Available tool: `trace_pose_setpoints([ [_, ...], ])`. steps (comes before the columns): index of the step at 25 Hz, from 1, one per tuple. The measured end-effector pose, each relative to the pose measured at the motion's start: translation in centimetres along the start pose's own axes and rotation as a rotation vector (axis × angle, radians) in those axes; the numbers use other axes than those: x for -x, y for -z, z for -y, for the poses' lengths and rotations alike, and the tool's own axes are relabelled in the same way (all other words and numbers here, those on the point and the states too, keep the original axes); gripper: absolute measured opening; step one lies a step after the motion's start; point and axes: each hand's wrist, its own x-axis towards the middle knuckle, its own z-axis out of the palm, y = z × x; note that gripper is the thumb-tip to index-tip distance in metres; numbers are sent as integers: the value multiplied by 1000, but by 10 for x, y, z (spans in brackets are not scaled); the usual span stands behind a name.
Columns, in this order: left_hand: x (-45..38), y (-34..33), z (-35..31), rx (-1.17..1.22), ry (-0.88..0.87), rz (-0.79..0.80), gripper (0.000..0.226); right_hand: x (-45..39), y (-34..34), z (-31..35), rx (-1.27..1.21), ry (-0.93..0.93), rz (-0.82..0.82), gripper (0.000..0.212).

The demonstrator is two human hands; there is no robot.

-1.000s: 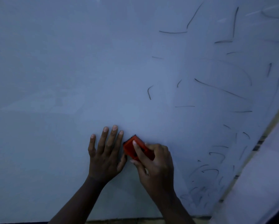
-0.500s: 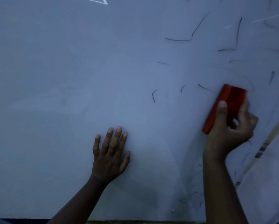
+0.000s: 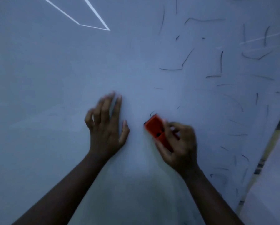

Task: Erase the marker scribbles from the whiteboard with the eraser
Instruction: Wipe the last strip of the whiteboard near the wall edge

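The whiteboard (image 3: 55, 78) fills nearly the whole view. Dark marker scribbles (image 3: 220, 62) are scattered over its right half, from the top down to the lower right. My right hand (image 3: 180, 145) grips a red eraser (image 3: 157, 129) and holds it against the board near the centre, just below a short curved mark (image 3: 152, 113). My left hand (image 3: 106, 124) rests on the board to the left of the eraser, fingers spread and slightly lifted, blurred by motion.
The board's right edge (image 3: 266, 153) runs diagonally from upper right to lower right, with a pale wall or panel (image 3: 274, 192) beyond it. A bright reflected outline (image 3: 93, 27) shows at the top left of the board.
My right hand has swept the eraser from the right side back down and left toward the centre. The long stroke it covered there is gone. My left hand has shifted and its fingers have lifted a little.
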Motion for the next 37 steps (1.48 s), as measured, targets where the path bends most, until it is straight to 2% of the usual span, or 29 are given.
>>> trace_pose_setpoints([
  [2, -36, 1, 12, -21, 9, -6, 70, -25, 7, -31, 66, -141, -156, 55],
  [5, -42, 1, 16, -69, -14, 57, 72, -51, 14, -61, 53, -432, -383, 53],
  [7, -40, 1, 14, -68, -19, 66, 71, -56, 10, -54, 11, -544, -468, 53],
  [8, -39, 1, 13, -64, -18, 62, 71, -54, 5, -43, -10, -541, -470, 53],
  [10, -39, 1, 13, -54, -14, 53, 70, -39, -7, -13, -44, -399, -362, 55],
  [12, -38, 0, 13, -43, -20, 53, 70, -13, -18, 17, -57, -142, -149, 60],
  [14, -36, -1, 14, -37, -23, 57, 71, 7, -25, 32, -56, 60, -6, 66],
  [19, -33, -2, 16, -17, -41, 53, 70, -14, -21, 19, 4, 259, 9, 63],
  [21, -32, -2, 15, -9, -41, 43, 70, -39, -14, 4, 30, 259, -29, 60],
  [23, -30, -3, 15, -10, -45, 31, 69, -71, -6, -19, 83, 145, -111, 59],
  [27, -28, -3, 15, -9, -49, 9, 65, -107, 12, -62, 44, -419, -448, 62],
  [29, -26, -3, 14, -11, -43, 10, 64, -114, 11, -61, -35, -597, -599, 62],
  [31, -26, -3, 12, -16, -42, 16, 64, -123, 2, -49, -113, -723, -674, 59],
  [33, -25, -3, 12, -16, -45, 11, 63, -131, -11, -24, -117, -693, -624, 57],
  [37, -26, -3, 11, 0, -27, 7, 66, -98, -38, 40, -20, -241, -226, 62],
])
